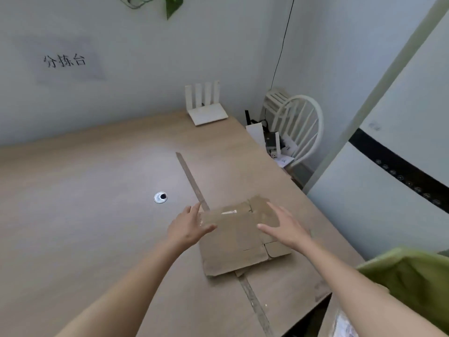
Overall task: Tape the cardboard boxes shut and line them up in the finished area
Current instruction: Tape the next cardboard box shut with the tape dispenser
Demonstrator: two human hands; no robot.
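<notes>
A flattened brown cardboard box [240, 242] lies on the wooden table [85, 215], over a strip of tape [192, 181] that runs across the tabletop. My left hand [189, 227] reaches to the box's left edge with fingers spread and straight, its thumb over the cardboard. Above the right half of the box my right hand [284, 227] is held open, fingers extended. Neither hand grips anything. A small white label [229, 212] shows near the far edge of the box.
A white router [206, 108] stands at the back of the table by the wall. A round cable hole [160, 197] sits left of the box. Right of the table are a white chair [298, 127], a tall white appliance [388, 166] and something green [408, 276].
</notes>
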